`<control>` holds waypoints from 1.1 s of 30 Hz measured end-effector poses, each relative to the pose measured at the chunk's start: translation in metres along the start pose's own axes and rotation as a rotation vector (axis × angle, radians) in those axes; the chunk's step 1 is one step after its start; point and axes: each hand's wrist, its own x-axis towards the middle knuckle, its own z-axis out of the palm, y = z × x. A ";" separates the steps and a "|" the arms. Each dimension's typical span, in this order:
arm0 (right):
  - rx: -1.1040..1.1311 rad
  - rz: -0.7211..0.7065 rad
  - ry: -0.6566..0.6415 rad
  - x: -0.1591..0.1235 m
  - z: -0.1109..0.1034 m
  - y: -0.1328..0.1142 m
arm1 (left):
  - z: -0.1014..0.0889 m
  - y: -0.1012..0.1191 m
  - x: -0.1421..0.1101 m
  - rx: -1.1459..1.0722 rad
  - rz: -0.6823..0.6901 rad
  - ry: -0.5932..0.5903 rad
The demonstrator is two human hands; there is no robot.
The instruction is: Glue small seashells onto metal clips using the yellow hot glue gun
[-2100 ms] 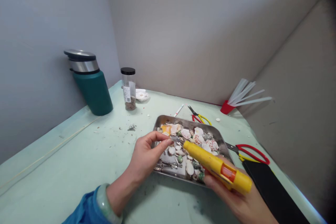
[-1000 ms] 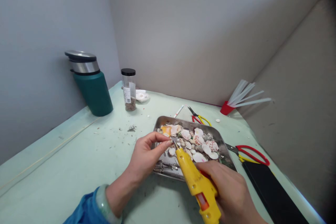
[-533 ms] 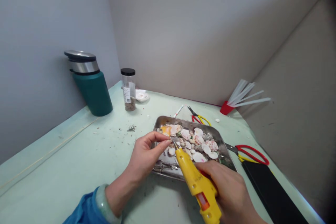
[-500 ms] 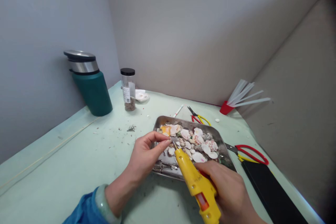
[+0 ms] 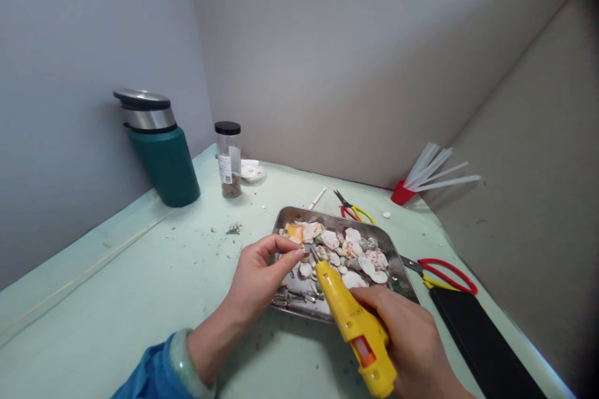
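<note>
My right hand [image 5: 405, 330] is wrapped round a yellow glue gun [image 5: 353, 318], whose metal nozzle points up and left. Just off that nozzle, the thumb and forefinger of my left hand [image 5: 264, 271] are pinched together on something small, too tiny to make out. Both hands hover over the near side of a metal tray [image 5: 386, 234]. Inside the tray lie many seashells [image 5: 350, 249], white, pinkish and speckled, with one orange piece [image 5: 296, 232] at the far left. Several small metal clips [image 5: 294, 297] are gathered in its near left corner. The glue gun and right hand hide the tray's near right part.
A teal bottle [image 5: 165, 165] and a clear jar with a black lid [image 5: 228, 162] stand at the back left. Behind the tray lies a red-and-yellow pair of scissors [image 5: 354, 211]; another pair [image 5: 447, 275] lies right, by a black flat object [image 5: 482, 340]. A red cup [image 5: 403, 193] holds glue sticks [image 5: 433, 168].
The glue gun has swung from a flatter slant to a steeper one, its back end moving left and down. Lately its nozzle has shifted slightly right. My left hand keeps its pinch in place.
</note>
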 end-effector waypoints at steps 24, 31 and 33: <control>0.112 0.093 -0.003 0.001 -0.007 -0.002 | 0.000 0.000 0.000 0.037 0.032 -0.015; 0.230 0.304 -0.038 0.008 -0.017 -0.014 | 0.000 0.000 -0.001 0.087 0.074 -0.032; 0.238 0.345 -0.048 0.009 -0.018 -0.015 | 0.000 0.000 -0.001 0.096 0.083 -0.034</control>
